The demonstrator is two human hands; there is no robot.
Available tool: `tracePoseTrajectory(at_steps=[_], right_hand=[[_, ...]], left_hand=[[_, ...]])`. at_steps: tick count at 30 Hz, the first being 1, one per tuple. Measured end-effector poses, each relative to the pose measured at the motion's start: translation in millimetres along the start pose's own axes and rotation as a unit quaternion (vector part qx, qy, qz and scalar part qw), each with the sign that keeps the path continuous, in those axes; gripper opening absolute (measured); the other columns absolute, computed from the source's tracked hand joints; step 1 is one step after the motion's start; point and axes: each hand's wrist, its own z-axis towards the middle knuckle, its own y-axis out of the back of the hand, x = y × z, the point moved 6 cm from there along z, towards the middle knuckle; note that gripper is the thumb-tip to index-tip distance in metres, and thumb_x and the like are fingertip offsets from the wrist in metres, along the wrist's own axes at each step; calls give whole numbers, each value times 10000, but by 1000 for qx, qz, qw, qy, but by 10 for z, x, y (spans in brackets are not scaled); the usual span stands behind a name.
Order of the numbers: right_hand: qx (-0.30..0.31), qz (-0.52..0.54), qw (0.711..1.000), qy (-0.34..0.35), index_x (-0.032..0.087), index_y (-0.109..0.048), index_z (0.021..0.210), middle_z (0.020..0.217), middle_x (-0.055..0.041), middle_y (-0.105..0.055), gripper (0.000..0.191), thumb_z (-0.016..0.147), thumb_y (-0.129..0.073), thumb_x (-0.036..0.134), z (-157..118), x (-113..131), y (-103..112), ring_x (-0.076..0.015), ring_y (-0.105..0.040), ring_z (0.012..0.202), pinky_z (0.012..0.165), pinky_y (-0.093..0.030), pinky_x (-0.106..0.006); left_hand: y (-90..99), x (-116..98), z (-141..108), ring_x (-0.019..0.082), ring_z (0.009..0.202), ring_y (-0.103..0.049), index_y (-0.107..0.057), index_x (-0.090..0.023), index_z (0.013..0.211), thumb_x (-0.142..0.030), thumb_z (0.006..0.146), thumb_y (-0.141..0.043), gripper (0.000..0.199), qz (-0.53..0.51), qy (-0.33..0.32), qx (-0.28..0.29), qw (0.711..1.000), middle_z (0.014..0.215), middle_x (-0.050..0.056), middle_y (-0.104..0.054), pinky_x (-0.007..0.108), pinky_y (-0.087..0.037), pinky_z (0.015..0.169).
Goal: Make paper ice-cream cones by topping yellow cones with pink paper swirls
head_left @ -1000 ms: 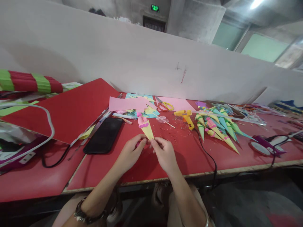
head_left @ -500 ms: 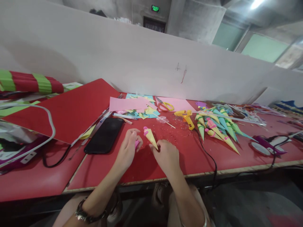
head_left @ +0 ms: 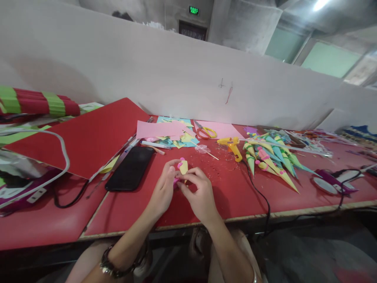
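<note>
Both my hands are close together over the red table in front of me. My left hand [head_left: 165, 188] is closed around a small bright pink piece [head_left: 176, 181], mostly hidden by the fingers; its material is unclear. My right hand [head_left: 198, 190] is closed, thumb and fingertips together at that pink piece. A small pale yellow cone [head_left: 183, 167] with pink trim at its wide end shows just behind the right fingertips. The right fingers cover its lower part, and a sliver of yellow appears between them.
A black phone [head_left: 129, 169] lies left of my hands. A yellow glue gun [head_left: 231, 147] with a black cord and a pile of finished cones [head_left: 272, 153] are to the right. Scissors [head_left: 206, 132], pink paper [head_left: 159, 129] and paper scraps are behind, before a white partition [head_left: 176, 74].
My right hand has moved left and up to meet my left hand, its fingers now pinching. The cone's narrow end has swung left, and the cone stands more upright.
</note>
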Motion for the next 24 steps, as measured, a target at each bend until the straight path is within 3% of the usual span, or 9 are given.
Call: tracePoseTrajectory(at_steps=[4,8,10,13,15,19,21,24], right_hand=[[-14,8,1000,20,220,-650,800,795,-26,-545,119,775,-539,182,-14,43,2,-152,-543,752,695,-451,-278],[-34,37,999,12,205,-618,702,732,-14,-545,117,775,-527,193,-9,51,35,-143,-533,708,665,-441,-262],[-75,92,992,-40,193,-606,698,696,-6,-557,110,770,-535,236,4,-41,109,-135,-530,670,636,-437,-253],[-171,195,955,-141,167,-608,743,655,3,-573,157,760,-543,309,-5,-268,254,-106,-503,582,574,-422,-232],[-196,242,933,-183,155,-631,794,678,-5,-592,184,740,-563,317,-11,-381,293,-94,-490,569,565,-415,-228],[-168,255,934,-184,167,-660,872,703,-11,-620,210,743,-561,300,7,-405,260,-93,-502,581,583,-430,-237],[-157,248,940,-174,169,-663,848,697,-10,-631,187,740,-568,289,13,-368,227,-94,-521,584,597,-446,-240],[-141,267,935,-185,166,-661,808,733,-25,-666,151,703,-599,256,16,-341,159,-117,-580,653,638,-471,-249]], left_hand=[[-9,-14,3,120,585,-457,-499,-187,1023,-522,805,-390,414,30,-10,0,1000,691,-15,-498,219,-390,539],[-62,-50,-1,131,658,-491,-549,-185,928,-427,798,-439,295,34,-33,35,998,714,-4,-523,217,-411,587],[-87,-56,-9,109,560,-451,-557,-180,907,-398,796,-437,273,41,-30,55,997,608,-35,-468,197,-376,516],[-88,-54,-7,91,452,-347,-562,-183,862,-344,789,-424,225,119,-31,62,990,504,-76,-354,187,-298,454],[-56,-62,8,103,479,-389,-564,-192,826,-305,785,-409,197,195,-55,44,978,526,-66,-411,195,-316,492],[-9,-24,43,161,657,-553,-553,-203,888,-285,809,-377,209,357,-83,18,930,733,8,-616,228,-354,581],[-9,25,48,192,712,-588,-555,-212,876,-320,822,-383,210,453,-68,21,888,798,37,-651,236,-329,554],[-16,78,42,207,652,-603,-554,-216,761,-446,824,-383,294,569,-29,22,822,739,47,-659,234,-262,482]])
